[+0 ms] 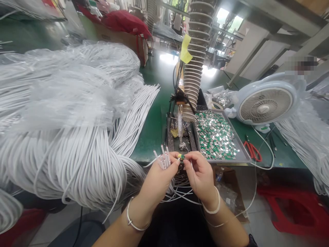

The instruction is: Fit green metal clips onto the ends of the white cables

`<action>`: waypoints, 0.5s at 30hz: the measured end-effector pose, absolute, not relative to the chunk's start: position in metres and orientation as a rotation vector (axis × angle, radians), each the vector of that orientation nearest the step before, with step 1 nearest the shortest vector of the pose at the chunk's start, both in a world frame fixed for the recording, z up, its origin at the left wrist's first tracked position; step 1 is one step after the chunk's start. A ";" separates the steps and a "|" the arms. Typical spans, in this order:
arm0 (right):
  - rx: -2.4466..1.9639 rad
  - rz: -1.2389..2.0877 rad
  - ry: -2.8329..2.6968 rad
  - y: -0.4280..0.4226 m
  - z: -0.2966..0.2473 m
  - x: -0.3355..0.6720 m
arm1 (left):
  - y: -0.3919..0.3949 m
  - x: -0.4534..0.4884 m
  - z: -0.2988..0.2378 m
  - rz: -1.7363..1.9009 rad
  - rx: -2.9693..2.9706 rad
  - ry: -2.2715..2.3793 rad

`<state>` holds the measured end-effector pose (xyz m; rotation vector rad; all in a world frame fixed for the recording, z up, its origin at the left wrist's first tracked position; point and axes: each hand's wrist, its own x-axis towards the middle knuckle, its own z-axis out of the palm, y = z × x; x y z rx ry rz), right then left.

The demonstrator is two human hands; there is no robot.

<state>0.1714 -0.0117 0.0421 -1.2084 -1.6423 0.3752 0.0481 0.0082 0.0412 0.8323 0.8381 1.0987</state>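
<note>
My left hand (pixel 159 178) is closed around a bunch of white cables (pixel 164 159), whose stripped ends point up past the fingers. At its fingertips, one cable end meets a small green circuit board (pixel 182 157). My right hand (pixel 202 175) pinches that board from the other side. A thin wire (pixel 191 165), which looks like solder, runs along the right fingers and trails down by the wrist. Just beyond the hands, a soldering iron (pixel 180 120) stands tip down in a holder over a dirty metal base. Exact contact between cable and board is too small to make out.
A grey tray (pixel 243 151) of loose green-and-silver boards lies right of the iron. Red-handled pliers (pixel 253 151) and a fan (pixel 266 104) are farther right. Large white cable bundles (pixel 77 161) fill the left side. A ribbed extraction hose (pixel 196 51) hangs behind the iron.
</note>
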 end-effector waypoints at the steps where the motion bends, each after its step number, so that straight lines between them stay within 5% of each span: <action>1: -1.196 0.343 -1.662 -0.012 0.041 0.172 | 0.008 0.048 0.041 1.099 0.833 0.854; 7: -1.071 0.014 -1.718 -0.016 0.028 0.173 | 0.011 0.048 0.041 1.098 0.821 0.973; 15: -1.025 0.036 -1.629 -0.018 0.019 0.169 | 0.013 0.053 0.048 1.105 0.837 0.989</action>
